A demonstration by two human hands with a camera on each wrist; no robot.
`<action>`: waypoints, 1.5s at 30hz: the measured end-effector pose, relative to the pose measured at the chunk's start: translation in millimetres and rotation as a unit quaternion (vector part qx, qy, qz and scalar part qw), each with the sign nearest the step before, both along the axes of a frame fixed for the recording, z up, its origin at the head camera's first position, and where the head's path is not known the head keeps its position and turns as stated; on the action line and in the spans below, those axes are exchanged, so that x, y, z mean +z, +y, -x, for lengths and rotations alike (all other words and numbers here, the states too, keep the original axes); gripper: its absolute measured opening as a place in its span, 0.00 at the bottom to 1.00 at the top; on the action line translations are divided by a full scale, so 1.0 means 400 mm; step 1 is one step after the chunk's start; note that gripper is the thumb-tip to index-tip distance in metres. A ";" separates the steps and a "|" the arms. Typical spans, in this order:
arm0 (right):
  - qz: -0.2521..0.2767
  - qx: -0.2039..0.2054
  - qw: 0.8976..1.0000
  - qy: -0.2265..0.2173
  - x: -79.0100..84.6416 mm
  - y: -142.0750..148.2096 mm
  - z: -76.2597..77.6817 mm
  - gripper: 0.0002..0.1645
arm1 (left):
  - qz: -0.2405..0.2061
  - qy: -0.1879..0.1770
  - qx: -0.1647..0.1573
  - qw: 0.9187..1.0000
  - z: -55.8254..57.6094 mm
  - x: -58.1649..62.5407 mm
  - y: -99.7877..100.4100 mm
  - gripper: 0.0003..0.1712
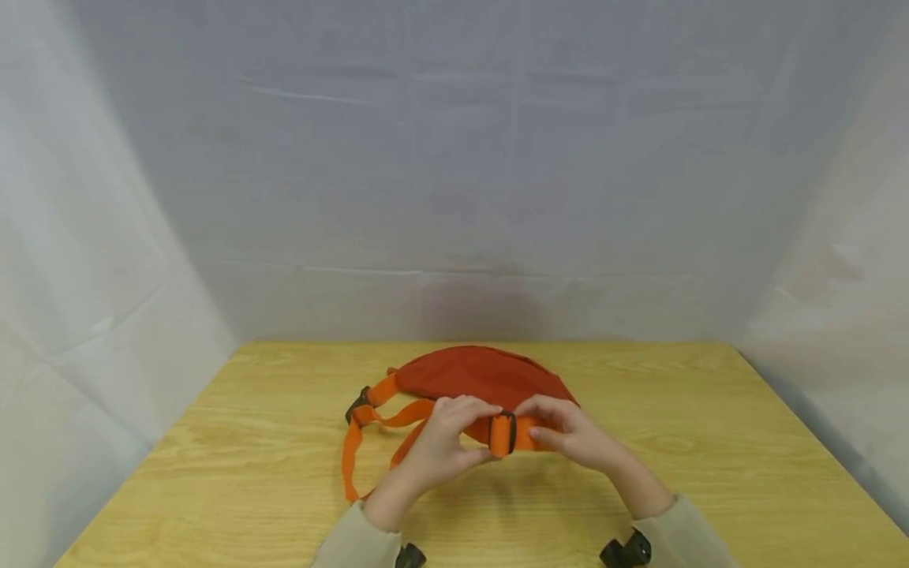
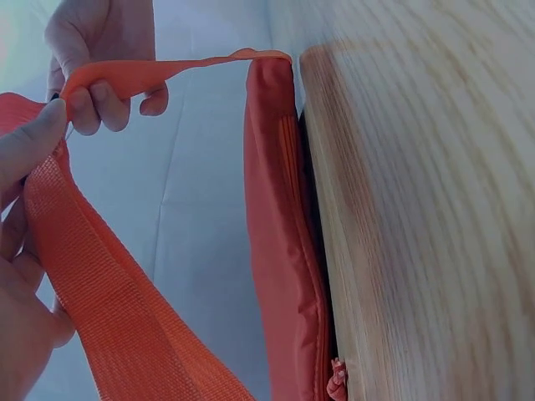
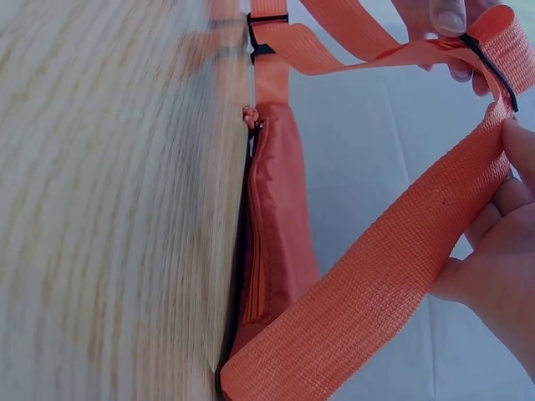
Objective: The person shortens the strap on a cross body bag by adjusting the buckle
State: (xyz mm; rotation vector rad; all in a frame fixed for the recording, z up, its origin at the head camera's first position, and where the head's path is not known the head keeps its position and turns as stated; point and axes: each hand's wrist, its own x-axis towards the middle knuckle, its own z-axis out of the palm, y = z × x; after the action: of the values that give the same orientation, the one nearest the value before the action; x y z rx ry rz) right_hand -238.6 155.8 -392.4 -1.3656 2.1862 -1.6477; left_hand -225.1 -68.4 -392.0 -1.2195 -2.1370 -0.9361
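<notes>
A red waist bag [image 1: 476, 372] lies on the wooden table, its zip edge showing in the left wrist view. In front of it, an orange strap [image 3: 393, 213] is raised between both hands. The strap passes through a black slider buckle [image 1: 511, 432]. My left hand [image 1: 450, 438] pinches the slider and the strap loop at its left side, thumb below and fingers above. Just right of the slider, my right hand [image 1: 577, 438] pinches the strap between thumb and fingers. In the right wrist view the slider's black bar [image 3: 493, 73] stands between the two hands.
The rest of the orange strap [image 1: 349, 465] loops across the table at left, beside a black buckle [image 1: 358, 405] at the bag's left end. The wooden table [image 1: 710, 442] extends to both sides. Pale sheeting [image 1: 461, 158] hangs behind it and at both sides.
</notes>
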 end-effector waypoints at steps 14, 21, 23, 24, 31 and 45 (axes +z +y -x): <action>-0.010 -0.016 1.000 -0.012 0.008 -0.014 -0.004 0.10 | 0.007 -0.003 0.004 1.000 -0.005 0.005 -0.005 0.29; 0.008 -0.035 0.999 -0.039 0.007 -0.019 -0.008 0.07 | 0.005 -0.006 0.035 0.999 -0.005 0.005 -0.004 0.28; 0.003 -0.032 0.999 -0.033 0.005 -0.020 -0.005 0.08 | 0.004 -0.006 0.046 0.999 -0.004 0.005 -0.006 0.28; -0.002 -0.030 0.999 -0.027 0.003 -0.019 -0.004 0.08 | 0.003 -0.007 0.048 0.999 -0.004 0.006 -0.007 0.28; -0.049 -0.017 0.999 0.003 -0.007 -0.010 0.002 0.17 | -0.005 0.000 0.036 0.999 0.000 0.004 -0.011 0.28; 0.021 0.001 1.000 0.019 -0.006 -0.013 0.005 0.07 | 0.000 0.012 0.002 1.000 0.002 0.000 -0.013 0.28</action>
State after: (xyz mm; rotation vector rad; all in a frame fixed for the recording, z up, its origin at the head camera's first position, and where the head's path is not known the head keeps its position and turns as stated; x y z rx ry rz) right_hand -240.5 150.6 -394.9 -1.4219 2.1814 -1.6892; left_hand -225.8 -73.4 -391.9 -1.2198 -2.1193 -0.9154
